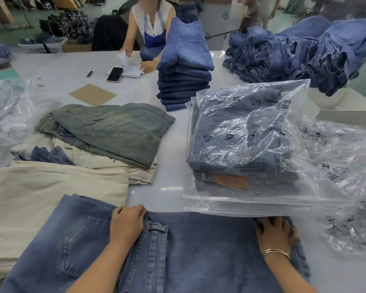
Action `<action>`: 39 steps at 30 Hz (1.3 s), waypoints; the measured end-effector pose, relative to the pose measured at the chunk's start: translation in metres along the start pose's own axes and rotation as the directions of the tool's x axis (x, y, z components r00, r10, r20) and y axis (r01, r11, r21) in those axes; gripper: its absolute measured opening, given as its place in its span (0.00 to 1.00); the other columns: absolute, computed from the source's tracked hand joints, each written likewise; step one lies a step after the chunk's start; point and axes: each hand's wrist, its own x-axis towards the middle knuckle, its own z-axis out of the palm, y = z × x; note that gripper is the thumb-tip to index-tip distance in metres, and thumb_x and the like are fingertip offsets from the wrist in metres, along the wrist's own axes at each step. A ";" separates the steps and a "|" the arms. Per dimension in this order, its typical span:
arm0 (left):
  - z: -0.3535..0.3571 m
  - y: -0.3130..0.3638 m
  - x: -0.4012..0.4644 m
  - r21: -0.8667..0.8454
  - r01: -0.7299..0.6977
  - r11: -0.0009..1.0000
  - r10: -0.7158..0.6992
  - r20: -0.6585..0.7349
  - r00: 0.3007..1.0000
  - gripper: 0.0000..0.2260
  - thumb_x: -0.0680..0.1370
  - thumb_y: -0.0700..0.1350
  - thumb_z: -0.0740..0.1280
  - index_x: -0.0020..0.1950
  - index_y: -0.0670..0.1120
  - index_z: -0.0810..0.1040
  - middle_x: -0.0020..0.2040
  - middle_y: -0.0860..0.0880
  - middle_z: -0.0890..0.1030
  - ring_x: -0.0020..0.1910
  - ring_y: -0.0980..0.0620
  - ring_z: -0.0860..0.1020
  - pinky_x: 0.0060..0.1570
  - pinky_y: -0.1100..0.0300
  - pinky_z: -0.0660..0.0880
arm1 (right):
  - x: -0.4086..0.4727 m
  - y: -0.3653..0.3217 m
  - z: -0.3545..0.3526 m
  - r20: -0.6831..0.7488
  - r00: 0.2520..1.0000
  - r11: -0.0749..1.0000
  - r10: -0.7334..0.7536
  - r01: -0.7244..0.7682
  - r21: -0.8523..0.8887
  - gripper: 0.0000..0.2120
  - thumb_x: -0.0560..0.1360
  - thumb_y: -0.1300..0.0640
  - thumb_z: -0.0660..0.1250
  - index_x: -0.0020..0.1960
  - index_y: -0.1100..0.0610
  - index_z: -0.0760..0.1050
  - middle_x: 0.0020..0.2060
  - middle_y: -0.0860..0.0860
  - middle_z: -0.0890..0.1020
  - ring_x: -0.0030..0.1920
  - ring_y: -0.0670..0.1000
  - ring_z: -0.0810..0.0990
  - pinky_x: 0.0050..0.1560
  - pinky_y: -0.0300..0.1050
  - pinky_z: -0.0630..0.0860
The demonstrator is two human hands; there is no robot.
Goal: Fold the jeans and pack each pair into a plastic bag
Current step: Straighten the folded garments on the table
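Note:
A pair of blue jeans (pixel 209 250) lies folded flat on the white table (pixel 169 182) right in front of me. My left hand (pixel 127 223) curls over the fold's far edge, beside the waistband and a back pocket. My right hand (pixel 275 231), bracelets at the wrist, grips the far right corner of the same fold. Just beyond them sits a stack of bagged jeans (pixel 249 144) in clear printed plastic bags. Loose empty plastic bags (pixel 347 176) lie to the right.
Grey-green jeans (pixel 114 127) and cream trousers (pixel 51 193) lie at the left. A tall stack of folded blue jeans (pixel 184 70) stands mid-table, an unfolded heap (pixel 304 49) at the back right. A person sits across the table with papers, a phone (pixel 115 74) and a cardboard square (pixel 92 94).

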 end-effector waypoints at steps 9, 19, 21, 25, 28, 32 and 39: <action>0.009 0.024 -0.018 -0.048 -0.116 0.992 0.110 -0.108 0.988 0.13 0.76 0.49 0.67 0.59 0.46 0.79 0.65 0.43 0.77 0.66 0.42 0.74 0.68 0.44 0.62 | 0.010 0.066 -0.021 0.262 0.847 0.724 0.463 -0.532 0.440 0.28 0.70 0.49 0.73 0.64 0.60 0.72 0.60 0.64 0.75 0.60 0.65 0.73 0.59 0.57 0.68; 0.026 0.046 -0.078 -0.013 -0.317 0.948 0.314 0.172 0.934 0.20 0.67 0.61 0.66 0.57 0.60 0.81 0.66 0.51 0.77 0.65 0.49 0.75 0.70 0.52 0.47 | -0.020 0.030 -0.032 0.487 0.873 0.782 -0.031 -0.282 0.556 0.19 0.72 0.59 0.72 0.61 0.65 0.75 0.56 0.60 0.80 0.52 0.55 0.77 0.50 0.42 0.69; 0.024 0.057 -0.079 0.004 -0.276 0.961 0.266 0.259 0.928 0.20 0.67 0.59 0.66 0.58 0.59 0.82 0.66 0.50 0.77 0.65 0.47 0.75 0.70 0.51 0.46 | -0.030 0.009 -0.039 0.522 0.843 0.812 -0.133 -0.210 0.546 0.19 0.75 0.57 0.69 0.63 0.63 0.73 0.57 0.57 0.79 0.52 0.54 0.77 0.49 0.40 0.70; 0.024 0.068 -0.067 -0.163 -0.159 0.974 0.209 0.356 0.911 0.21 0.79 0.56 0.58 0.72 0.59 0.67 0.79 0.49 0.53 0.78 0.48 0.48 0.69 0.54 0.27 | -0.050 -0.025 -0.058 0.566 0.787 0.887 -0.246 -0.052 0.458 0.21 0.75 0.58 0.64 0.67 0.60 0.67 0.57 0.56 0.77 0.55 0.54 0.76 0.42 0.38 0.70; 0.001 0.080 -0.058 -0.639 0.184 0.747 0.236 0.513 0.825 0.14 0.82 0.51 0.60 0.67 0.56 0.74 0.76 0.50 0.61 0.76 0.55 0.58 0.73 0.58 0.47 | -0.071 -0.055 -0.071 0.555 0.750 0.907 -0.361 0.144 0.396 0.22 0.73 0.57 0.65 0.65 0.60 0.67 0.58 0.56 0.77 0.53 0.52 0.76 0.46 0.39 0.70; -0.035 0.093 -0.076 -0.740 0.647 0.184 0.202 0.673 0.712 0.14 0.81 0.50 0.62 0.66 0.54 0.72 0.62 0.48 0.79 0.47 0.54 0.81 0.47 0.59 0.79 | -0.115 -0.115 -0.081 0.453 0.684 0.772 -0.572 0.262 0.579 0.25 0.72 0.59 0.69 0.65 0.60 0.64 0.58 0.55 0.76 0.55 0.52 0.76 0.53 0.44 0.75; -0.082 -0.011 -0.079 -0.852 0.465 0.242 -0.013 0.476 0.879 0.12 0.71 0.36 0.70 0.48 0.53 0.82 0.47 0.47 0.85 0.44 0.53 0.84 0.38 0.62 0.77 | -0.173 -0.158 -0.093 0.314 0.341 0.242 -0.886 -0.236 0.941 0.28 0.68 0.73 0.62 0.66 0.57 0.66 0.56 0.49 0.77 0.50 0.45 0.79 0.54 0.40 0.74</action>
